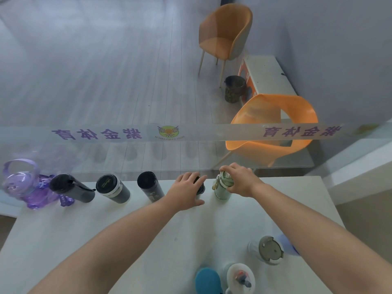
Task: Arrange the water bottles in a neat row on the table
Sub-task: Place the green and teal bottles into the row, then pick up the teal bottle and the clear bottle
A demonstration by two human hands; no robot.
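Along the far edge of the white table [106, 230] stands a row of bottles: a purple transparent bottle [31, 192] with a loop handle, a black bottle [72, 188], a dark bottle with a white band [112, 188], and a black tumbler [149, 186]. My left hand [186, 193] covers the top of another dark bottle [200, 187], mostly hidden. My right hand [239, 180] grips the lid of a pale green bottle [221, 190] at the row's right end. Near me stand a white bottle with a grey lid [269, 249], a blue-capped bottle [207, 280] and a white-lidded bottle [239, 276].
A glass partition with a frosted strip of purple lettering [191, 132] rises right behind the row. Beyond it are two orange chairs [271, 128], a small dark bin [234, 89] and a white bench [269, 75].
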